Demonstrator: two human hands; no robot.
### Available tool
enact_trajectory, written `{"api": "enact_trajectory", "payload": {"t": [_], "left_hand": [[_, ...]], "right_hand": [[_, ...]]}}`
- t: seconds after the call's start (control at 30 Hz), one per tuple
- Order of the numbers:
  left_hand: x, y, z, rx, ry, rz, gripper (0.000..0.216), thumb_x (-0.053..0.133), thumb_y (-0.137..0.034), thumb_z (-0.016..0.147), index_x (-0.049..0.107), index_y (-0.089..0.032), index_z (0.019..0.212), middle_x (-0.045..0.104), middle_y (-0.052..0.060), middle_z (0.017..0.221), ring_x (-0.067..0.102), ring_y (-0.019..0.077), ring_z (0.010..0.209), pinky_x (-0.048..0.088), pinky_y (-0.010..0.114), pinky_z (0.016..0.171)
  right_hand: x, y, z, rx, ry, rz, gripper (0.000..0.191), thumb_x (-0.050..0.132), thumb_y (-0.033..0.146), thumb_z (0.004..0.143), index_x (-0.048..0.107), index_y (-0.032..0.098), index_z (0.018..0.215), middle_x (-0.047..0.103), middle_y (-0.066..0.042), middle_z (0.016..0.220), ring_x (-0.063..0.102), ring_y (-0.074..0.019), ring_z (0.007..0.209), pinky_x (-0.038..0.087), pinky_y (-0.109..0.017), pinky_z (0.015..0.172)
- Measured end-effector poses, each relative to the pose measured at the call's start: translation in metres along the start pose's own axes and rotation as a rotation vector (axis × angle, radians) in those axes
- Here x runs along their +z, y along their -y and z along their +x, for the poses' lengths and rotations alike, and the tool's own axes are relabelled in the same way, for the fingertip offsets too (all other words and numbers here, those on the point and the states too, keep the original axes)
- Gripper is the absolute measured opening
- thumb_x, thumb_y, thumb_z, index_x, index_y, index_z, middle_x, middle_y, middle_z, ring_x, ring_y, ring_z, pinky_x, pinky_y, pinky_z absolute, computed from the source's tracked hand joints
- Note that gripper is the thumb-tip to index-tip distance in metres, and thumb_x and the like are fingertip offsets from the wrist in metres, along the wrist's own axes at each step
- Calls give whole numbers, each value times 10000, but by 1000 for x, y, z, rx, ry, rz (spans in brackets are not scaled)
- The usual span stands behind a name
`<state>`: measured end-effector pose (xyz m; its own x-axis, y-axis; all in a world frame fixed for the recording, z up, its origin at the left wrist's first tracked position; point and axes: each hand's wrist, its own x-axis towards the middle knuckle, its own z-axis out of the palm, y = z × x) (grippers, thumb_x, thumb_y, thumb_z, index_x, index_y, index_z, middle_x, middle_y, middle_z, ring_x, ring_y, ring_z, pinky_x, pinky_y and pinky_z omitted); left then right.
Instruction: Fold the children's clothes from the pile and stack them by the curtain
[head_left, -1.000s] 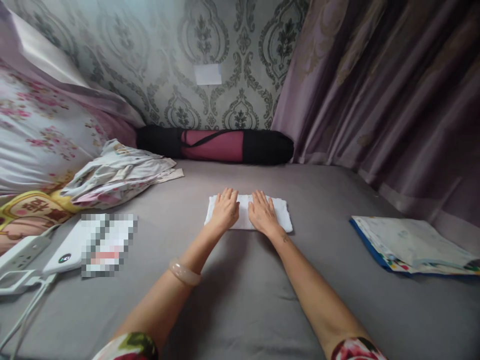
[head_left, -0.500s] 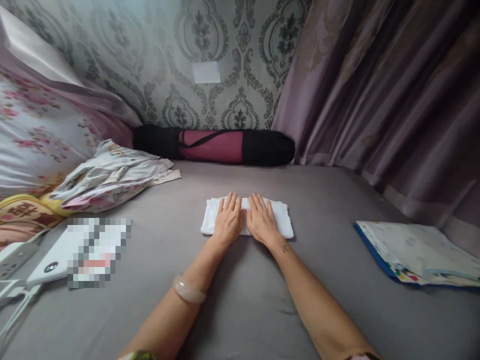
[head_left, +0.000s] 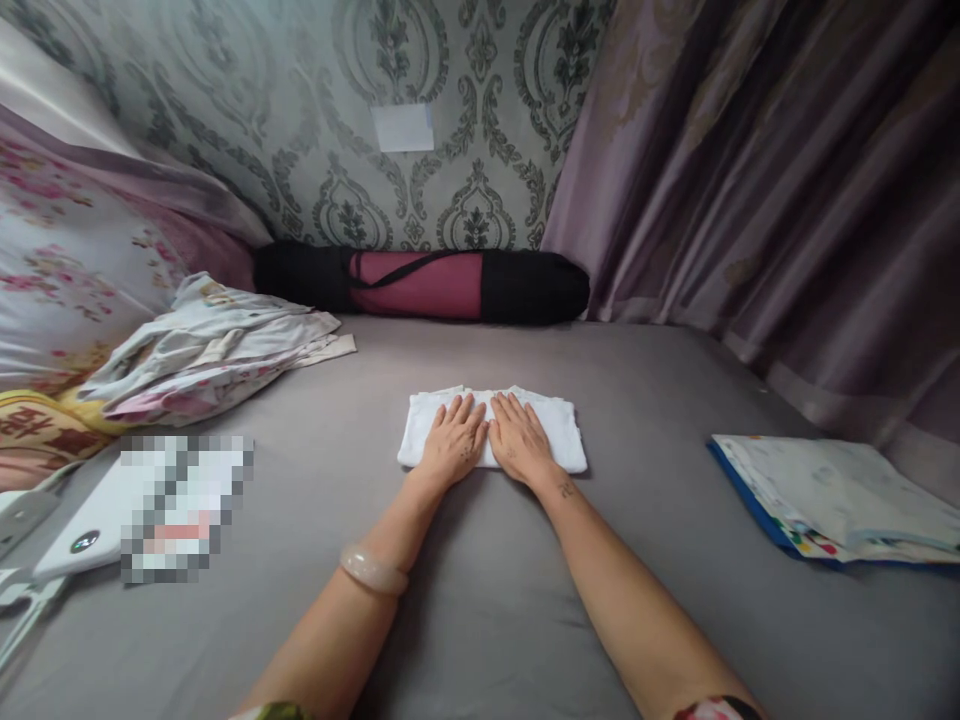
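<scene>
A white folded cloth, which looks like a small towel, lies flat on the grey bed sheet. My left hand rests palm down on its left half, fingers stretched out and pointing away from me. Beside it, my right hand lies flat on the right half, its fingers also extended. The thumbs come close together at the middle of the cloth. Both palms hide the centre of the fabric. A pale bangle circles my left forearm.
A black and maroon roll bag lies along the patterned wall. Crumpled clothes and a white device with cords are at left. Folded fabric sits at right, near the purple curtain.
Both hands have drawn slightly back towards me on the cloth, showing more of its far edge. The camera view has shifted a little.
</scene>
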<state>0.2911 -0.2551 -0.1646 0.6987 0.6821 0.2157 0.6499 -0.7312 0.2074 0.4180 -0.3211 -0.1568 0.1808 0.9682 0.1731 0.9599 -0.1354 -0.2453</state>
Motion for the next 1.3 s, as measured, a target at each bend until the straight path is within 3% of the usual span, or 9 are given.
{"api": "enact_trajectory", "payload": {"t": [0.27,0.47,0.67,0.87,1.07,1.3], "left_hand": [[-8,-1,0,-89,-208,11,485,310,-371,982,471,-149,1381,419,157,1478,298,288,1418,184,507,1164],[4,9,-1,-163,-58,27,524,328,-407,976,454,-109,1388,434,201,1454,357,325,1382,254,532,1126],[-1,7,-1,-159,-80,-36,506,358,-392,968,474,-102,1366,432,218,1450,355,330,1383,241,539,1129],[-4,11,0,-182,-196,-12,519,338,-381,965,468,-81,1368,437,220,1447,307,327,1408,157,543,1157],[1,21,-1,-287,-28,-6,565,354,-407,955,446,-42,1377,397,237,1467,292,351,1409,182,559,1142],[-3,22,-2,-272,-13,15,568,317,-415,968,434,-44,1381,393,223,1475,291,341,1410,209,549,1136]], "right_hand": [[-10,-4,-3,118,-113,-52,557,255,280,975,342,32,1466,300,-128,1542,198,-237,1442,99,-409,1174],[0,-11,-4,165,9,-26,579,250,321,985,305,27,1480,292,-135,1543,215,-240,1437,128,-414,1167],[-2,-11,-4,164,-3,-18,570,245,330,991,326,38,1474,307,-137,1537,230,-241,1433,142,-403,1162],[-10,-18,-4,214,-105,-78,569,234,335,1000,325,29,1471,310,-154,1533,224,-254,1433,102,-421,1165],[-2,-24,-6,276,-15,-94,574,243,338,1000,324,17,1468,321,-159,1525,229,-261,1431,98,-441,1166],[-10,-24,-6,289,10,-56,573,226,341,1003,320,26,1473,311,-154,1532,228,-256,1432,123,-431,1168]]}}
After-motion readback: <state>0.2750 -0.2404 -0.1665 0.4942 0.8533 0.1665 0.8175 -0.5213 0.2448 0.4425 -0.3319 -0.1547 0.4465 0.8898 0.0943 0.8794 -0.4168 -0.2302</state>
